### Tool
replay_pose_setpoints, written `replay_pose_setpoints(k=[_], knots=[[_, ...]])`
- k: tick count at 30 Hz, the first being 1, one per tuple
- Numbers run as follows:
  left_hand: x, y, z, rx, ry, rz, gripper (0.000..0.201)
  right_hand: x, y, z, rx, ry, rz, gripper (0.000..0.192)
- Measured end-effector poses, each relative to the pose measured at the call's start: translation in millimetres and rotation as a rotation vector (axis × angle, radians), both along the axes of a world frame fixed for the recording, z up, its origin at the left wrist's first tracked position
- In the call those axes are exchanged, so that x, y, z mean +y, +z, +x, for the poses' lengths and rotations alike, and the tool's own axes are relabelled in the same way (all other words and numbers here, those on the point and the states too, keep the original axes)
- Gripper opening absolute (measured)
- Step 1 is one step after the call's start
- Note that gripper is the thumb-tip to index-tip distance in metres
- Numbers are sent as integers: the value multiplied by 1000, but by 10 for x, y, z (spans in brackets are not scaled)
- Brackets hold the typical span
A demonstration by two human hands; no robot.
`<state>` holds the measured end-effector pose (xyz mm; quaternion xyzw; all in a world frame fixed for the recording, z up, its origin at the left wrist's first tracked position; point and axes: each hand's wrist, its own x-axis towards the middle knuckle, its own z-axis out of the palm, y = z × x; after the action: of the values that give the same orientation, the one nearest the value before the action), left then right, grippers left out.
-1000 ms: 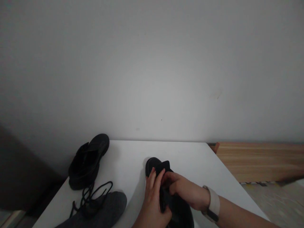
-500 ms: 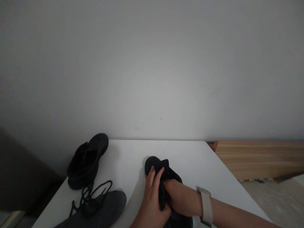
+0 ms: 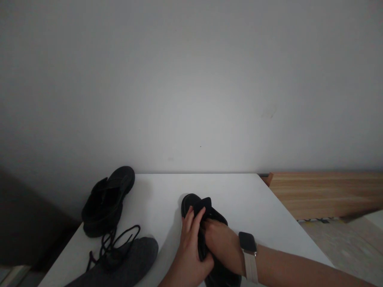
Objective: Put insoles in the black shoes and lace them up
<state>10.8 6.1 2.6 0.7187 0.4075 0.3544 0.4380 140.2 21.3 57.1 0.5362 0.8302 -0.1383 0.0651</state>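
Note:
A black shoe (image 3: 221, 275) stands on the white table (image 3: 167, 187), toe pointing away from me. My left hand (image 3: 191, 239) grips its left side, fingers over the upper near the raised tongue and thumb at the opening's edge. Inside the opening is my right hand (image 3: 220, 239); its fingers are hidden there, so I cannot see what they hold. A watch (image 3: 247, 241) with a pale strap is on the right wrist. The matching black shoe (image 3: 103, 209) sits at the table's far left.
A grey shoe-shaped item (image 3: 134, 259) with loose black laces (image 3: 109, 243) lies at the front left. Behind the table rises a pale wall (image 3: 191, 87). To the right are a wood-grain board (image 3: 326, 193) and the floor (image 3: 338, 247).
My right wrist has rolled so that the watch face shows, with the hand still inside the shoe. My left hand keeps its grip. The whole view has shifted slightly.

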Motion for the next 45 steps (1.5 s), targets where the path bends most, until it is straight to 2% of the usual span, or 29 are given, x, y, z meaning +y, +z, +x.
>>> replay_pose_setpoints(k=[5,13,16,21,23,26,30,33,38,41,45], knots=[[-6,-10,-7,-12,3,-10,100,-4,-2,18,-74,92,24,28],[-17,-117,7,-3,22,37,101,-64,431,279,-130,378,33,22],[-21,-120,-2,9,20,60,101,-180,375,365,-136,402,-13,26],[-25,-93,-21,36,-3,72,99,-302,81,321,-175,301,-36,30],[-19,-101,-26,33,-4,67,99,-296,43,278,-194,277,-40,31],[-7,-126,-31,19,-10,57,100,-255,148,270,-172,311,-67,27],[-2,-133,-32,37,-20,73,99,-203,378,326,-97,464,-136,16],[-4,-127,-37,58,-24,82,99,-170,407,323,-98,510,-188,11],[1,-175,-54,36,-35,85,98,-154,319,287,-34,425,-205,14],[2,-207,-49,-8,-21,79,97,-204,276,278,47,258,-143,19],[-6,-209,-37,-40,-20,59,94,-278,167,224,123,58,-83,37]])
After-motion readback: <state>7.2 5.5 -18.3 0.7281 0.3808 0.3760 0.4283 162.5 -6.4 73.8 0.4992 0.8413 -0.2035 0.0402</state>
